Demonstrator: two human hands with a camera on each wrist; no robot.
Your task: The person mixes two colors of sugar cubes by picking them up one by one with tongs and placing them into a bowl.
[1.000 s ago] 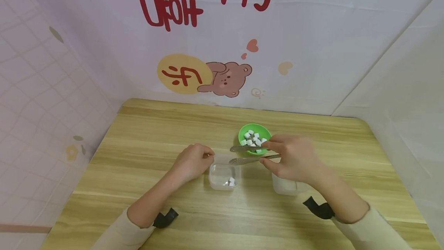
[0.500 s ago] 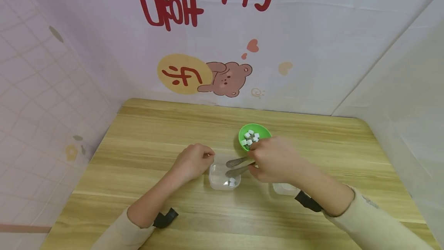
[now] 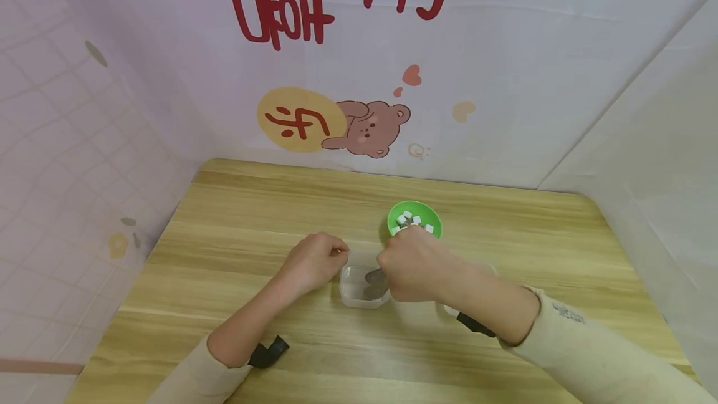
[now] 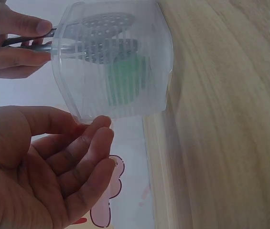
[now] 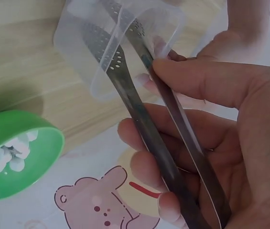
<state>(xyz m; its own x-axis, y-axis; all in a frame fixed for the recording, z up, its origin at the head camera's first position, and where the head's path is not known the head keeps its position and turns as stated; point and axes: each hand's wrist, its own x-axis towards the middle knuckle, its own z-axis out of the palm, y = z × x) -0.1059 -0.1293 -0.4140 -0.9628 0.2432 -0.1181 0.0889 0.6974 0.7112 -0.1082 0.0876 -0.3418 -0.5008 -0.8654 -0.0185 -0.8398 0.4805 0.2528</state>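
My right hand (image 3: 421,267) holds a pair of metal tongs (image 5: 146,126), thumb on one arm and fingers along the other. Their perforated tips reach down into a clear plastic box (image 3: 363,303), standing apart from each other with nothing seen between them. At the box's far left corner, my left hand (image 3: 315,262) pinches the rim between thumb and index finger; its other fingers curl loosely, as the left wrist view shows. Behind the right hand sits a green bowl (image 5: 37,169) with several small white cubes (image 5: 17,155). The hand and tongs hide part of the box's inside.
A second clear plastic box (image 3: 488,268) stands to the right, mostly covered by my right forearm. The wooden table (image 3: 269,198) ends at the back against a printed wall sheet (image 3: 493,48). More sheets rise at both sides.
My right hand has moved left with the tongs, from near the green bowl to over the box, and the tips have dropped into it. The left hand has stayed at the rim.
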